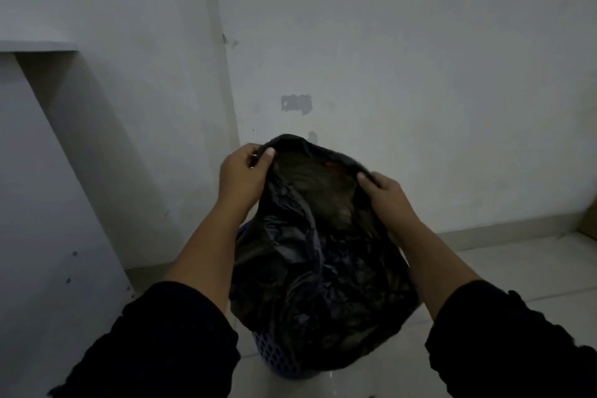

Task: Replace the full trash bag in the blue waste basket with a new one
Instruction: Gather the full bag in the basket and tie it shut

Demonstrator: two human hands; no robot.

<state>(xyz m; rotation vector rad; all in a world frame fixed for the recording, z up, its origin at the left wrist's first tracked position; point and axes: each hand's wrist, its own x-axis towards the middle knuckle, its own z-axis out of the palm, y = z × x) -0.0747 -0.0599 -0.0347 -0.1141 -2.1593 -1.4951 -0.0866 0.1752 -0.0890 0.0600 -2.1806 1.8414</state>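
early stage: left hand (240,173) and right hand (386,194) each pinch the rim of the black trash bag (316,255) at frame centre, bag partly raised out of the blue waste basket (274,354) at lower centre. left to do, by my read: lift bag clear, fit a new one; no new bag visible.

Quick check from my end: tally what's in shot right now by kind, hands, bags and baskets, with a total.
Hands: 2, left hand and right hand, each with a grip on the bag's rim
Black trash bags: 1, the black trash bag, mouth open, over the basket
Blue waste baskets: 1, the blue waste basket, mostly hidden by the bag
Total: 4
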